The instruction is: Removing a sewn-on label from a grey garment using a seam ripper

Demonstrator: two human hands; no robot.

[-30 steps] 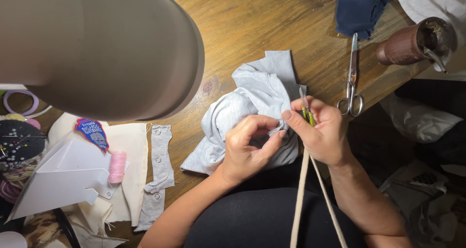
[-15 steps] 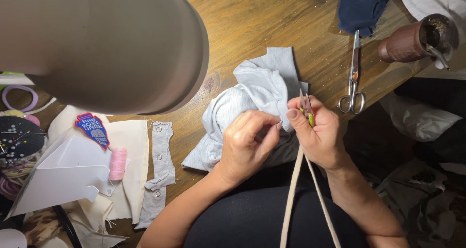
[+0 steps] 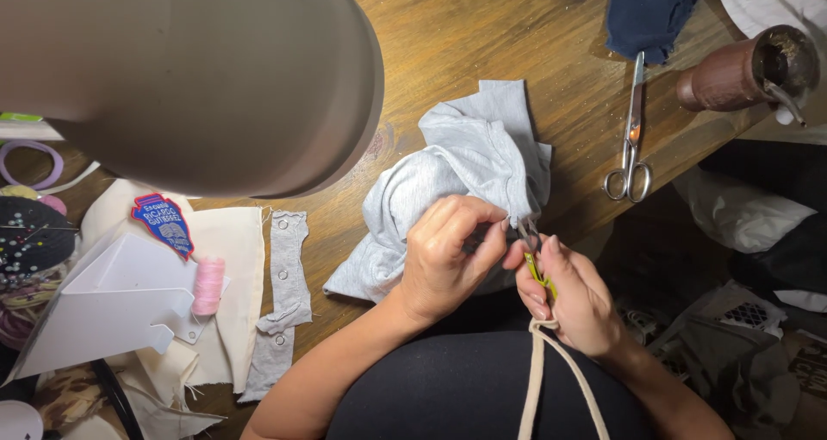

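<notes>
At the table's near edge my left hand pinches the grey cloth, fingers together. My right hand is clamped on green-handled snips, blades at the cloth; scissors lie well apart.

A: What lies at the wooden table's near edge?

B: A crumpled light-grey knit garment, bunched in folds, one flat corner pointing away from the person, its lower hem pinched up.

A: And the tool at that hem?

B: Small yellow-green-handled thread snips, metal tips on the grey fabric, held nearly upright above a cream cotton cord hanging down in two strands.
</notes>
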